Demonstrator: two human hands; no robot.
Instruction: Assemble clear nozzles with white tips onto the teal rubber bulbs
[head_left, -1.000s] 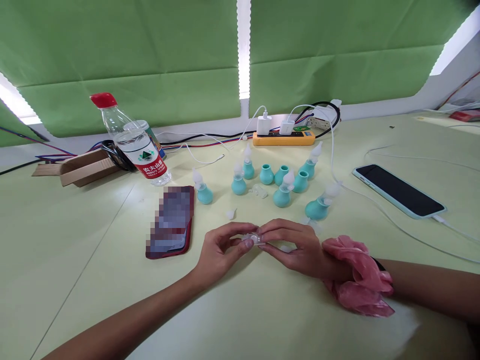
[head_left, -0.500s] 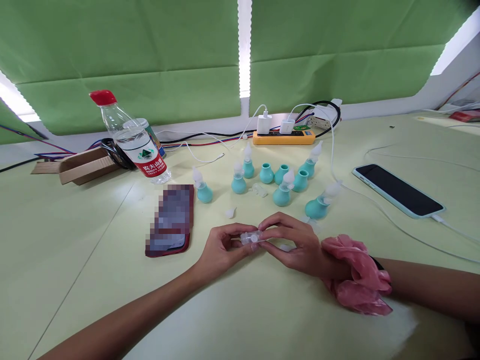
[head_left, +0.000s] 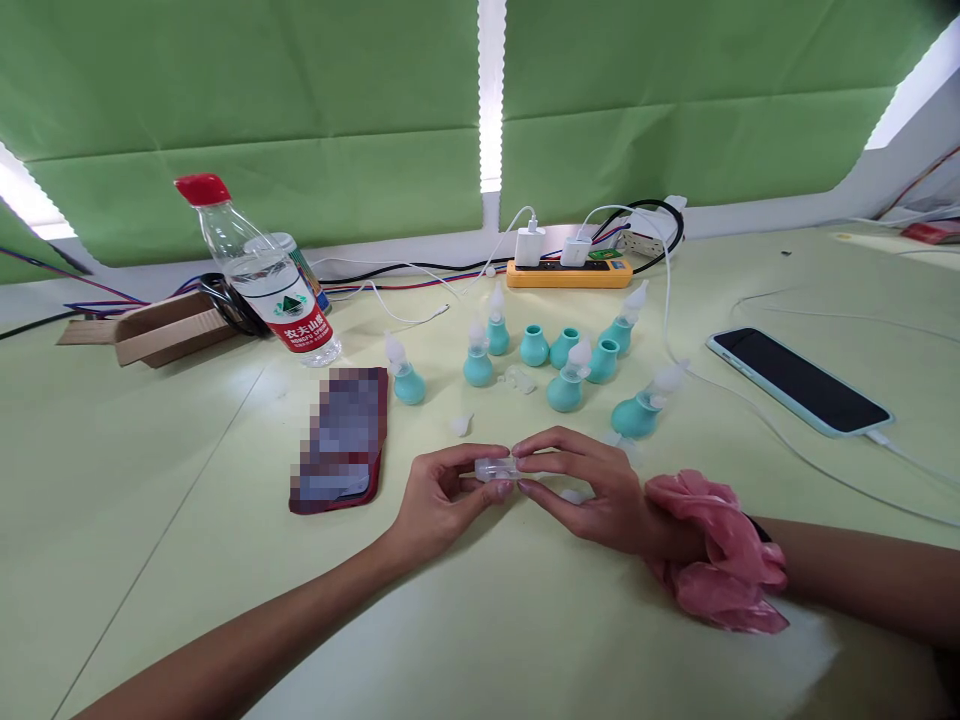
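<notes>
A small clear plastic connector tube [head_left: 492,468] is pinched between the fingertips of both hands, just above the table. My left hand [head_left: 439,495] grips its left end with thumb and fingers. At its right end, my right hand [head_left: 589,485] closes thumb and fingertips on it, partly covering it. Beyond them stand teal nasal aspirators [head_left: 564,392] with clear middles and whitish tips; one leans at the right [head_left: 636,415]. Several open teal bulbs [head_left: 534,346] have no tops. A loose white tip [head_left: 461,424] and clear connector parts [head_left: 518,379] lie nearby. A pale piece [head_left: 574,495] is partly hidden behind my right hand.
To the left are a red-cased phone [head_left: 379,430], a tilted-looking water bottle [head_left: 281,295] and a cardboard box [head_left: 172,330]. An orange power strip [head_left: 547,278] with chargers lies at the back. A charging phone [head_left: 799,382] and its white cable [head_left: 750,420] are at the right.
The clear connector has turned in my fingers, so its round side opening no longer faces the camera. Both hands have shifted very slightly left; the things on the table stay put.
</notes>
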